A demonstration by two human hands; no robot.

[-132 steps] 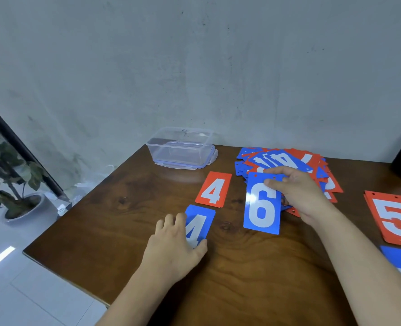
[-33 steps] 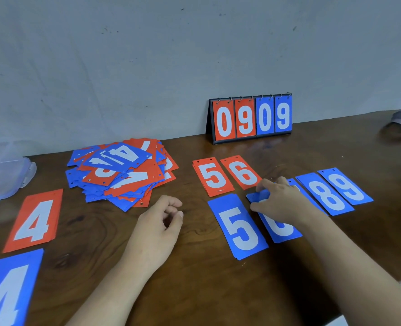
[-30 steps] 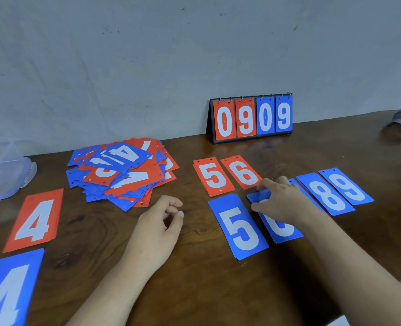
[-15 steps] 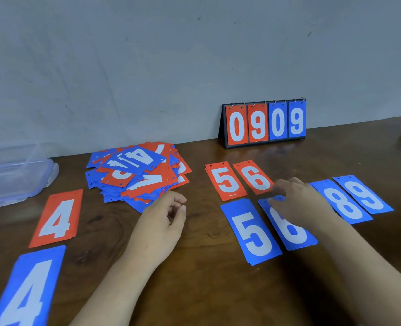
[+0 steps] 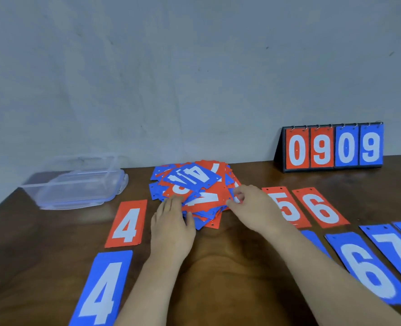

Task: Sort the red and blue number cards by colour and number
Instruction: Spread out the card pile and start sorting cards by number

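A loose pile of red and blue number cards point(image 5: 194, 187) lies at the middle back of the wooden table point(image 5: 53, 243). My left hand point(image 5: 171, 224) rests with straight fingers on the pile's front left edge. My right hand point(image 5: 253, 208) pinches a red card at the pile's right edge between thumb and curled fingers. Sorted cards lie face up: red 4 point(image 5: 126, 223), blue 4 point(image 5: 100, 290), red 5 point(image 5: 289, 210), red 6 point(image 5: 319, 207), blue 6 point(image 5: 368, 267), blue 7 point(image 5: 397, 250). My right forearm hides most of a blue card point(image 5: 314, 241).
A flip scoreboard point(image 5: 333, 147) reading 0909 stands against the wall at the back right. A clear plastic container point(image 5: 77, 182) sits at the back left near the table's corner. Another blue card is cut off by the right frame edge.
My right hand left the blue 6 and moved left to the pile's right edge. My left hand went forward onto the pile. The view swung left.
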